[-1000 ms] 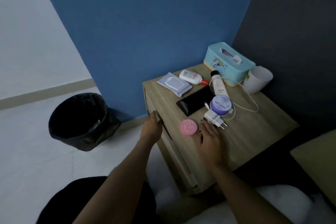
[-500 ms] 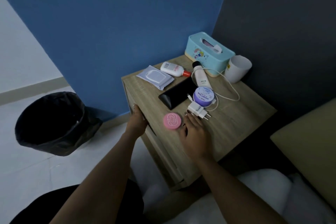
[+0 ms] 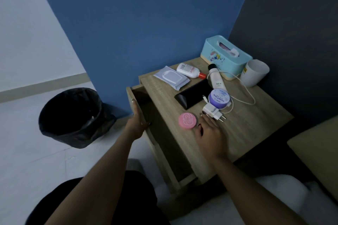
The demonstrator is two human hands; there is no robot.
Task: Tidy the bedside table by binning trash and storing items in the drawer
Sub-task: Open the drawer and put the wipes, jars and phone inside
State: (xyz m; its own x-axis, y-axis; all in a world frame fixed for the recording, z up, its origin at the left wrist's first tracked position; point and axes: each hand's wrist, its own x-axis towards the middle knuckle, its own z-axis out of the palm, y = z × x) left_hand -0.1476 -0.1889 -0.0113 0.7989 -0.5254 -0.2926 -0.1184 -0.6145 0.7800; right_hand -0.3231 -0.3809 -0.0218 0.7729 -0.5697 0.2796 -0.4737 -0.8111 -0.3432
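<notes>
The left hand (image 3: pixel 137 122) gripped the front panel of the drawer (image 3: pixel 134 104), fingers hooked over its top edge; the drawer stood partly open at the left side of the bedside table (image 3: pixel 256 124). The right hand (image 3: pixel 210 133) lay flat on the tabletop, fingers spread and holding nothing, fingertips touching the white charger plug (image 3: pixel 213 112). Just left of that hand sat a pink round tin (image 3: pixel 188 121). Beyond the plug were a purple jar (image 3: pixel 219 98) and a black phone (image 3: pixel 193 93), with a white cable (image 3: pixel 245 87) looping right. Farther off lay a wipes pack (image 3: pixel 171 77), a small lotion bottle (image 3: pixel 190 70), a white tube (image 3: pixel 215 78), a teal tissue box (image 3: pixel 225 56) and a white cup (image 3: pixel 254 73). A black-lined bin (image 3: pixel 73 115) stood on the floor, left.
</notes>
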